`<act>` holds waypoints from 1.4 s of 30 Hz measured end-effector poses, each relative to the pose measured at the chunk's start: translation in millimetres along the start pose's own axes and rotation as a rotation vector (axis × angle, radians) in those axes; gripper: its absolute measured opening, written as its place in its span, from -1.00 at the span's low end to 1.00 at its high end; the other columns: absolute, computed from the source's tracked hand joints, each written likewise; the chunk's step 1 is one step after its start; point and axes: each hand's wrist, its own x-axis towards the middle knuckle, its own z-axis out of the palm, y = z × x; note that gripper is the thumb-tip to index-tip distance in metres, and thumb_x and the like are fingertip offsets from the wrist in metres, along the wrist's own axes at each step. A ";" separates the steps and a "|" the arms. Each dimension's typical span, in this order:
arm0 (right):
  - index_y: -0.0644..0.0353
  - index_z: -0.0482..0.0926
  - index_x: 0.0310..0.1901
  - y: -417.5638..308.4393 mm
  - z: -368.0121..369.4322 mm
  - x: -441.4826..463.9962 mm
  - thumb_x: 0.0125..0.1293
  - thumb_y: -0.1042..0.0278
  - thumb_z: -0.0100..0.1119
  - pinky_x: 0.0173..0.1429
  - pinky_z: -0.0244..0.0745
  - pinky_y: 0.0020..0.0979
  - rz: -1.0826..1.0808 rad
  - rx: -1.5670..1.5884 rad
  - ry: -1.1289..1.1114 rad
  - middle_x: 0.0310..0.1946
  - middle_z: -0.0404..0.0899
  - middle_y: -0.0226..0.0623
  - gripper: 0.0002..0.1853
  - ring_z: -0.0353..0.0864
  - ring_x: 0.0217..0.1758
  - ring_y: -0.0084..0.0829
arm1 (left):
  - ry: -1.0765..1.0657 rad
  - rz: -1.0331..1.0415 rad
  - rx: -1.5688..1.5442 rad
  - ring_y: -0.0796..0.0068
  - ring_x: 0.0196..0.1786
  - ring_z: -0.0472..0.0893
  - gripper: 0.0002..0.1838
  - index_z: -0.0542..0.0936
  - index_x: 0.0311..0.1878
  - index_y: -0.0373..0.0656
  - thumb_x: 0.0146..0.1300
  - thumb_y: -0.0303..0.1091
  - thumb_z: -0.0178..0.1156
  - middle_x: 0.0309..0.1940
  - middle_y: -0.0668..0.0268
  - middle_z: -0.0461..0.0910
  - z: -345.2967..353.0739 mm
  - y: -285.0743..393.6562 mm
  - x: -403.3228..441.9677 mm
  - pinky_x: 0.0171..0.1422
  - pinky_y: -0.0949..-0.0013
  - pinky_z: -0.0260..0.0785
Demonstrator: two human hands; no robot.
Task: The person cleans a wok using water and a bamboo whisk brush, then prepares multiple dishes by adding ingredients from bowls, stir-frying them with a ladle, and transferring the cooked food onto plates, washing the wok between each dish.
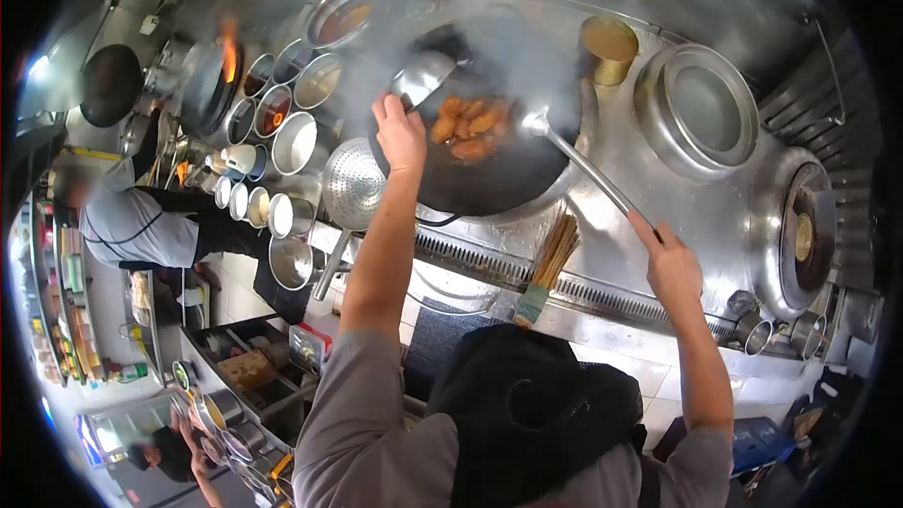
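Note:
My left hand [402,136] grips a small steel bowl [425,75] by its near edge, tilted above the left side of a dark wok [480,190]. Browned, fried-looking pieces of food [467,129] lie in the middle of the wok, and steam blurs its far side. The long handle of a metal cooking ladle [594,172] is wrapped in my right hand [673,265]. Its head reaches the wok's right side, beside the food; steam and glare hide its exact shape.
A perforated strainer [354,184] rests left of the wok, near several seasoning pots [294,143]. A bamboo brush [550,263] leans at the stove's front edge. On the right stand a tin can [608,49] and a round metal pan [701,108]. A co-worker [150,216] stands left, near a flame [229,52].

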 end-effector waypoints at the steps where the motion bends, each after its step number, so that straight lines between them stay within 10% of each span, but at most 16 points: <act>1: -0.34 0.31 0.41 -2.2 -1.1 -1.5 0.11 0.69 0.08 -0.18 0.60 -0.09 0.006 0.008 0.019 -0.21 0.54 -0.21 -0.17 0.65 -0.26 -0.10 | 0.074 0.087 -0.020 -0.21 -0.01 0.53 -0.76 0.39 -0.12 -0.15 0.14 -0.45 0.14 0.12 -0.01 0.42 0.5 4.6 0.2 -0.05 -0.18 0.45; 4: -0.29 0.37 0.38 -26.0 -0.4 3.4 0.14 0.67 0.08 -0.20 0.57 -0.07 0.027 0.095 0.026 -0.26 0.53 -0.16 -0.23 0.64 -0.25 -0.07 | -0.137 0.046 0.014 -0.21 -0.11 0.58 -0.72 0.39 -0.04 -0.15 0.18 -0.40 0.16 0.17 -0.05 0.41 10.1 15.2 -11.4 -0.01 -0.16 0.46; 7: -0.09 0.33 0.42 -52.7 15.9 30.5 0.26 0.58 0.11 0.01 0.53 -0.14 -0.103 0.370 0.141 -0.05 0.58 0.02 -0.33 0.61 -0.06 0.09 | -0.024 -0.398 -0.238 -0.23 -0.13 0.61 -0.70 0.37 -0.02 -0.30 0.21 -0.44 0.14 -0.08 -0.20 0.53 -28.3 -37.9 -26.7 -0.01 -0.12 0.49; 9: -0.02 0.33 0.42 -67.9 41.3 61.0 0.32 0.56 0.08 0.08 0.46 -0.24 -0.049 0.579 0.120 0.03 0.61 0.01 -0.38 0.65 -0.07 -0.21 | 0.029 -0.839 -0.665 -0.12 -0.17 0.67 -0.66 0.34 0.00 -0.40 0.20 -0.49 0.13 -0.29 -0.23 0.57 -101.6 -52.1 -56.0 -0.15 -0.05 0.54; 12: 0.08 0.19 0.49 -85.6 62.3 104.2 0.41 0.50 0.04 -0.51 0.38 -0.48 -0.097 0.690 -0.099 -0.18 0.62 -0.17 -0.38 0.48 -0.58 -0.51 | 0.424 -1.057 -0.816 0.11 -0.15 0.69 -0.56 0.27 0.10 -0.44 0.21 -0.49 0.15 -0.10 -0.03 0.54 -193.3 -116.2 -155.9 -0.42 0.24 0.64; 13: 0.06 0.17 0.50 -70.4 89.0 118.0 0.43 0.47 0.02 -0.71 0.11 -0.48 -0.091 0.811 -0.114 -0.52 0.44 -0.35 -0.38 0.15 -0.75 -0.65 | 0.597 -1.075 -0.822 0.10 -0.06 0.66 -0.55 0.22 0.14 -0.45 0.25 -0.49 0.11 0.01 -0.06 0.47 -222.7 -135.8 -201.0 -0.36 0.22 0.71; 15: 0.05 0.18 0.50 -84.1 75.1 111.3 0.43 0.49 -0.03 -0.72 0.12 -0.48 -0.114 0.775 -0.270 -0.52 0.45 -0.37 -0.39 0.15 -0.77 -0.64 | 0.870 -1.208 -0.845 0.07 -0.11 0.68 -0.46 0.10 0.23 -0.49 0.26 -0.53 0.06 0.05 -0.11 0.42 -290.4 -181.3 -310.6 -0.38 0.24 0.72; 17: 0.03 0.19 0.50 -78.1 65.5 102.0 0.37 0.55 -0.03 -0.47 0.46 -0.39 -0.097 0.557 -0.426 -0.19 0.61 -0.15 -0.35 0.50 -0.56 -0.44 | 1.031 -1.467 -0.704 0.12 -0.45 0.71 -0.60 0.25 0.15 -0.59 0.29 -0.58 0.00 -0.11 -0.08 0.56 -392.0 -185.1 -403.6 -0.43 0.35 0.68; 19: 0.07 0.13 0.52 -61.0 73.4 87.5 0.27 0.58 0.04 -0.02 0.58 -0.19 -0.968 0.065 0.207 0.06 0.61 0.02 -0.25 0.69 -0.08 -0.11 | 1.422 -1.435 -0.498 0.12 -0.39 0.72 -0.67 0.31 0.14 -0.53 0.35 -0.58 -0.04 -0.16 -0.12 0.57 -461.9 -173.6 -492.3 -0.44 0.29 0.67; 25: 0.14 0.18 0.49 -39.3 43.8 91.2 0.19 0.67 0.01 0.34 0.33 -0.19 -0.803 -0.001 -0.104 0.27 0.45 0.08 -0.24 0.46 0.30 -0.04 | 2.222 -1.228 -0.473 -0.12 -0.13 0.67 -0.54 0.21 0.18 -0.55 0.37 -0.42 0.06 -0.10 -0.12 0.56 -570.9 -166.5 -756.0 -0.22 0.15 0.67; 28: 0.21 0.32 0.40 -56.6 -7.8 28.7 0.21 0.64 -0.05 0.38 0.32 -0.22 -0.568 -0.034 -0.024 0.27 0.45 0.08 -0.35 0.43 0.33 0.02 | 0.660 -1.960 0.512 -0.22 -0.06 0.64 -0.20 0.26 0.29 -0.51 0.33 0.11 0.13 -0.01 -0.30 0.55 -589.6 -120.9 -809.0 -0.10 0.07 0.62; 30: 0.04 0.41 0.36 -85.3 -49.4 -0.9 0.18 0.65 0.15 0.19 0.43 -0.11 -0.190 -0.268 -0.047 0.11 0.56 0.06 -0.34 0.51 0.17 0.09 | 2.323 -1.538 -0.505 -0.22 -0.05 0.63 -0.21 0.34 0.18 -0.59 0.36 0.15 0.04 -0.02 -0.30 0.53 -589.4 -134.3 -790.1 0.00 -0.04 0.66; 32: -0.11 0.44 0.34 -96.2 -87.0 -27.5 0.20 0.56 0.22 0.15 0.44 -0.09 -0.161 -0.300 0.057 0.04 0.59 0.08 -0.36 0.55 0.09 0.09 | 1.624 -1.789 -0.241 0.13 -0.21 0.66 -0.39 0.45 0.05 -0.46 0.41 0.06 0.03 -0.16 0.01 0.58 -533.3 -163.9 -781.2 -0.26 0.23 0.62; 36: -0.10 0.49 0.30 -135.2 -157.0 -76.9 0.16 0.53 0.25 0.18 0.46 -0.13 0.002 -0.165 0.025 0.09 0.56 0.06 -0.38 0.55 0.16 0.04 | 0.560 -1.493 -0.743 0.36 -0.31 0.63 -0.74 0.50 -0.03 -0.26 0.44 -0.23 0.10 -0.21 0.20 0.60 -403.1 -169.7 -602.2 -0.25 0.38 0.53; 38: -0.09 0.49 0.30 -139.1 -161.4 -87.3 0.15 0.51 0.27 0.19 0.47 -0.15 0.057 -0.154 -0.017 0.10 0.56 0.06 -0.38 0.56 0.16 0.02 | 0.214 -1.163 -0.759 0.55 -0.31 0.55 -0.83 0.57 -0.16 -0.27 0.37 -0.35 0.17 -0.34 0.34 0.56 -337.0 -183.5 -520.1 -0.19 0.45 0.44; 42: 0.06 0.45 0.32 -82.0 -92.0 -58.8 0.15 0.46 0.28 0.26 0.45 -0.24 -0.046 -0.027 -0.086 0.14 0.55 0.02 -0.37 0.58 0.21 -0.10 | 0.028 -0.724 -0.446 0.16 -0.01 0.62 -0.65 0.59 -0.08 -0.41 0.27 -0.26 0.29 -0.12 0.00 0.64 -230.6 -183.0 -334.9 0.12 0.23 0.44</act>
